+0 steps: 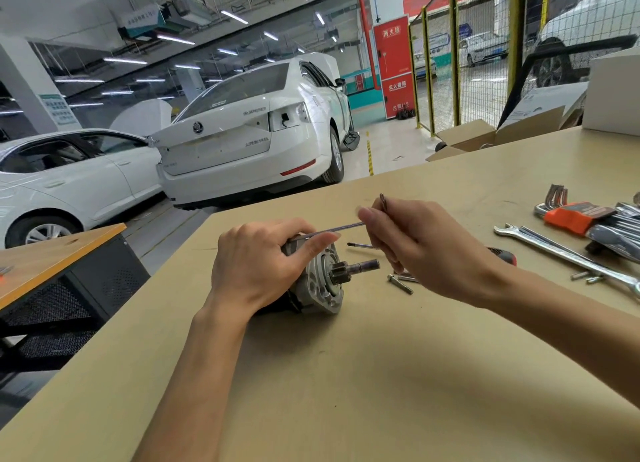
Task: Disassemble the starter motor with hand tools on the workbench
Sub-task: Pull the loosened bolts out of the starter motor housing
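The grey metal starter motor (318, 281) lies on the tan counter (346, 375), clasped by the left hand (256, 267). The right hand (415, 243) pinches a thin L-shaped hex key (332, 231) entering the motor's top. Loose bolts (400, 283) lie just right; far right, an open cardboard box (467, 137), contents unseen. White cars (249, 129) stand beyond.

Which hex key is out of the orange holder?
The hex key pinched in the right hand, tip at the starter motor; the rest sit in the orange holder.

Matt tan workbench (346, 375), dull cast-metal starter motor (320, 288), glossy chrome wrench (568, 257)
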